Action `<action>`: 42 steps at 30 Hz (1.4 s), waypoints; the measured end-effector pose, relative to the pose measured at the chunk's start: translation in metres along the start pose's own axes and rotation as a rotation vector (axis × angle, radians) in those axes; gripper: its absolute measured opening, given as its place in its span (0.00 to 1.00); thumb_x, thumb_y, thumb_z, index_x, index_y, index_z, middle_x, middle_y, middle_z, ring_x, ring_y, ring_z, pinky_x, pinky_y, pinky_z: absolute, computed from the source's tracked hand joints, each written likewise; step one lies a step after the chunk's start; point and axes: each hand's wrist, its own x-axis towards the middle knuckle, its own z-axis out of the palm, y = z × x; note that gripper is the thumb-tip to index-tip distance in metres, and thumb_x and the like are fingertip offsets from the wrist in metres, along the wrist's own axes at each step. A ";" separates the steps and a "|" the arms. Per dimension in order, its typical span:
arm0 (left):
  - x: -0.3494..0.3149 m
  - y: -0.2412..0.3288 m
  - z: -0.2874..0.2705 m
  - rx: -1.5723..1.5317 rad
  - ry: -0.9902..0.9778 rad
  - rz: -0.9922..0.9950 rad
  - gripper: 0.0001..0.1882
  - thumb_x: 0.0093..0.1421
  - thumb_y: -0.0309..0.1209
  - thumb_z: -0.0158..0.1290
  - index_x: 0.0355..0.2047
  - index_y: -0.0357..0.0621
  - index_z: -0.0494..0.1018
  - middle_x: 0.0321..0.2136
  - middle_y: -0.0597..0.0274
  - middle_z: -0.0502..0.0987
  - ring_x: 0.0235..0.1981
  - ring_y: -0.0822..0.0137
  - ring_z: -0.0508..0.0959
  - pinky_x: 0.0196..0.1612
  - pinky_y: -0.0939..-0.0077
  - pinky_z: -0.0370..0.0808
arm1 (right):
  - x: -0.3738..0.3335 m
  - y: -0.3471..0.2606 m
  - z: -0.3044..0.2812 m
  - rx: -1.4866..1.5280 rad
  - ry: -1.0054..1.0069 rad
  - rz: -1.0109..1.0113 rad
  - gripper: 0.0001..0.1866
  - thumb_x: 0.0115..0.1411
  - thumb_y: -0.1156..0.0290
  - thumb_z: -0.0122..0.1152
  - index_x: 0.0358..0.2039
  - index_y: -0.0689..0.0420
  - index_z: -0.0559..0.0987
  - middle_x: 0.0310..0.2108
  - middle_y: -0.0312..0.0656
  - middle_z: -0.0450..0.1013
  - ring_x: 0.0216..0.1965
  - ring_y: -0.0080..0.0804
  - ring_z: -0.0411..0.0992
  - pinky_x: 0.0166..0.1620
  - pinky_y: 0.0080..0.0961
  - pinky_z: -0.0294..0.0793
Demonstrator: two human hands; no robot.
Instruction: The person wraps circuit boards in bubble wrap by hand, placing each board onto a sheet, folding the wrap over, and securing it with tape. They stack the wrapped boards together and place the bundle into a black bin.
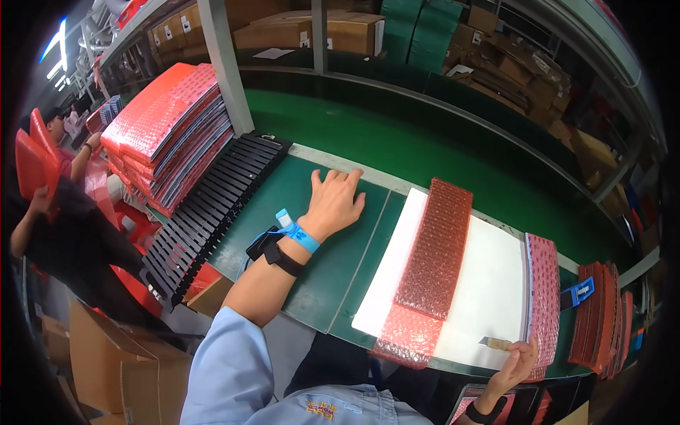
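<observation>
My left hand point(335, 202) is spread over the green tabletop point(365, 248), holding nothing; whether it touches the surface I cannot tell. A blue strap point(303, 237) and a black band circle that wrist. At the lower right, my right hand point(523, 361) grips a small knife point(496, 344) with a short metal blade and a tan handle; its blade points left over a flat white board point(489, 283). Red bubble wrap point(437, 248) lies across the board and hangs past its near edge. A pink bubble-wrapped piece point(543, 290) lies at the board's right end.
A tall stack of red bubble-wrapped packs point(166, 127) stands at the left, beside a black slatted rack point(212, 212). More red packs point(601, 319) and a blue object point(582, 291) are at the right. A co-worker point(64, 212) holds red packs at the far left. An open carton point(117, 361) stands lower left.
</observation>
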 end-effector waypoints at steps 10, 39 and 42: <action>-0.003 -0.007 0.007 -0.011 -0.111 -0.030 0.17 0.55 0.30 0.55 0.46 0.43 0.75 0.27 0.60 0.77 0.37 0.57 0.76 0.52 0.54 0.64 | -0.004 0.000 0.000 -0.013 0.008 0.038 0.20 0.67 0.73 0.46 0.58 0.65 0.67 0.29 0.38 0.69 0.35 0.25 0.67 0.46 0.24 0.65; 0.009 -0.011 -0.001 -2.001 -0.109 -0.975 0.13 0.65 0.30 0.43 0.41 0.32 0.71 0.29 0.57 0.73 0.34 0.62 0.76 0.46 0.65 0.79 | -0.003 -0.006 0.005 0.035 0.022 0.063 0.20 0.65 0.73 0.47 0.56 0.65 0.68 0.29 0.38 0.68 0.35 0.25 0.66 0.45 0.25 0.65; 0.007 -0.006 -0.005 -2.090 -0.063 -0.990 0.15 0.66 0.31 0.40 0.41 0.30 0.70 0.30 0.55 0.73 0.35 0.61 0.76 0.48 0.63 0.79 | -0.003 -0.007 0.005 0.032 0.016 0.059 0.20 0.66 0.72 0.46 0.56 0.64 0.68 0.29 0.37 0.68 0.35 0.24 0.66 0.45 0.24 0.64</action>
